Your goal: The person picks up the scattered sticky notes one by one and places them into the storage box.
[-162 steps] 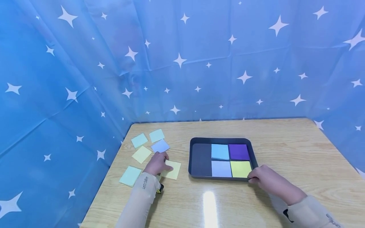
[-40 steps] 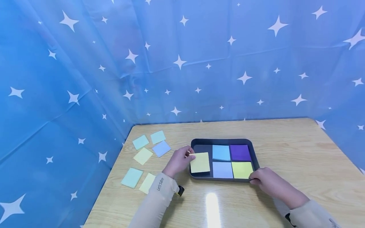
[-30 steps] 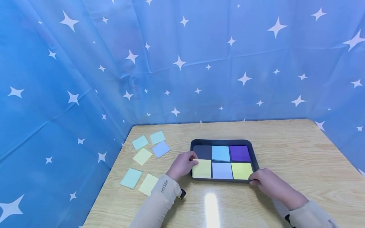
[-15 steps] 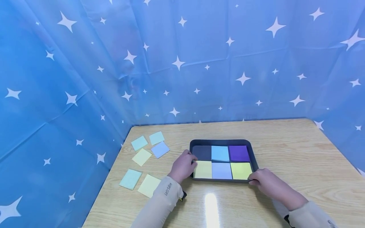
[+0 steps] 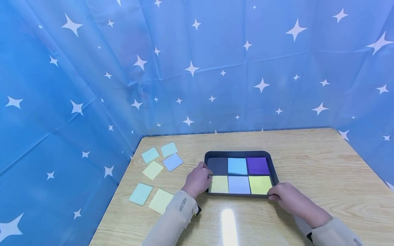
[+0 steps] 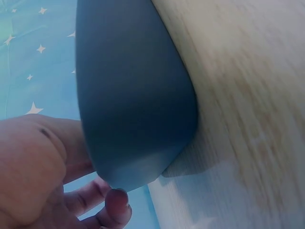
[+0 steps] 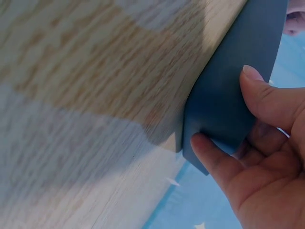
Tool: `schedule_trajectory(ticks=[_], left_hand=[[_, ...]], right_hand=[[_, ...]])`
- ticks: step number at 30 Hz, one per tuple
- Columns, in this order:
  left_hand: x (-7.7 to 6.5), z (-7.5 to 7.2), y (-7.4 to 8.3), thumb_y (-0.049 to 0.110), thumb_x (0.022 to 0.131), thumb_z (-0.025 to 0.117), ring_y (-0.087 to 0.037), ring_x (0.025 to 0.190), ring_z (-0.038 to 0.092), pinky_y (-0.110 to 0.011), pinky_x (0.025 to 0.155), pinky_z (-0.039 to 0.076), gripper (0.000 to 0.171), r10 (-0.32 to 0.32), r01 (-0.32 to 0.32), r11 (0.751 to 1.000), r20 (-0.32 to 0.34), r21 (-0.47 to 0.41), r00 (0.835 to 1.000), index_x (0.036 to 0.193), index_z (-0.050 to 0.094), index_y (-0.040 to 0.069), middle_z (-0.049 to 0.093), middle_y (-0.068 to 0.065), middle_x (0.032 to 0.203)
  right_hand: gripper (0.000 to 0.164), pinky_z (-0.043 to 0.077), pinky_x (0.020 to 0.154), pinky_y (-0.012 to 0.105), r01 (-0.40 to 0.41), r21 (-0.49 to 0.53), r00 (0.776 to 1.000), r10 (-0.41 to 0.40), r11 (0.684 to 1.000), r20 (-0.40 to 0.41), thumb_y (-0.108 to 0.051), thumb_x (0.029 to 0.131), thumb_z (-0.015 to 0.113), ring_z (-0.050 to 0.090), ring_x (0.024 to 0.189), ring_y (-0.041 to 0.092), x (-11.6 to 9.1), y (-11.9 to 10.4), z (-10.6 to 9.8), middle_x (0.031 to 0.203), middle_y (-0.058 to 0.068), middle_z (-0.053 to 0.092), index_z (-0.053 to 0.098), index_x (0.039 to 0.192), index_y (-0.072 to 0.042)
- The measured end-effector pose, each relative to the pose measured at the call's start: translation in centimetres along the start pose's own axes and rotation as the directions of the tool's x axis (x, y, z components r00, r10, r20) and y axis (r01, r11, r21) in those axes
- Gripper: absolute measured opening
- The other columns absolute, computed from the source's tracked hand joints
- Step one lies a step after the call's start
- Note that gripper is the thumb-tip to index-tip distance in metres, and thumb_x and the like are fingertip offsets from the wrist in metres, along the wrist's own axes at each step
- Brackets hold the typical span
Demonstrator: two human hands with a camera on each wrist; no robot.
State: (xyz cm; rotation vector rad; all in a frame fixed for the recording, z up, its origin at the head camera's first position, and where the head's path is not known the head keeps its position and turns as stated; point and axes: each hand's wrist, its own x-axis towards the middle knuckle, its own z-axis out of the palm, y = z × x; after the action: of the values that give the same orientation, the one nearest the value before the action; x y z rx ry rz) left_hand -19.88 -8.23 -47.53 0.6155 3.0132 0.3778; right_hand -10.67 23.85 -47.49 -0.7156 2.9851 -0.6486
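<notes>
In the head view my left hand (image 5: 196,179) is at the left end of a black tray (image 5: 237,154). The left wrist view has its thumb passing behind the tray wall (image 6: 133,95) and its fingers curled at the corner. Pinched between the thumb and fingers of my right hand (image 5: 286,198) is the tray's front right corner. Square sticky notes lie flat in the tray: pale yellow (image 5: 220,185), lavender (image 5: 239,185) and bright yellow (image 5: 260,185) in front, light blue (image 5: 237,166) and purple (image 5: 258,165) behind. Bare tray floor shows at the back left.
Left of the tray, loose notes lie on the wooden table (image 5: 314,160): mint ones (image 5: 141,193), pale yellow ones (image 5: 160,201) and a lavender one (image 5: 173,162). A blue star-patterned curtain (image 5: 197,82) hangs behind and to the left.
My left hand picked up a pale yellow note from the table, carried it right and laid it in the tray's front left, then moved onto the tray's left edge. The right hand stayed.
</notes>
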Motion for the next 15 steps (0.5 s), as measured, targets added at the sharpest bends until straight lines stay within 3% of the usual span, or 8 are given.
schedule_trajectory(ticks=[7,15], left_hand=[[-0.19,0.01,-0.06,0.023,0.098,0.065,-0.014,0.099,0.062,-0.03,0.079,0.057,0.023,-0.009,0.009,1.0,0.002,-0.029,1.0,0.117,0.077,0.018,0.059,-0.002,0.113],[-0.46,-0.27,-0.13,0.021,0.099,0.064,-0.014,0.098,0.062,-0.031,0.081,0.056,0.025,-0.01,0.009,0.992,-0.005,-0.127,1.0,0.121,0.074,0.016,0.059,-0.004,0.117]], right_hand=[[0.026,0.038,0.055,0.022,0.004,0.004,1.0,-0.004,1.0,0.0,-0.003,0.086,0.074,0.037,0.062,-0.001,-0.03,-0.05,0.06,0.065,-0.014,0.054,0.065,0.068,-0.019],[0.022,0.042,0.056,0.024,0.03,-0.006,0.999,-0.03,1.0,-0.015,-0.003,0.084,0.075,0.041,0.064,-0.003,-0.03,0.17,0.16,0.067,-0.014,0.059,0.069,0.071,-0.018]])
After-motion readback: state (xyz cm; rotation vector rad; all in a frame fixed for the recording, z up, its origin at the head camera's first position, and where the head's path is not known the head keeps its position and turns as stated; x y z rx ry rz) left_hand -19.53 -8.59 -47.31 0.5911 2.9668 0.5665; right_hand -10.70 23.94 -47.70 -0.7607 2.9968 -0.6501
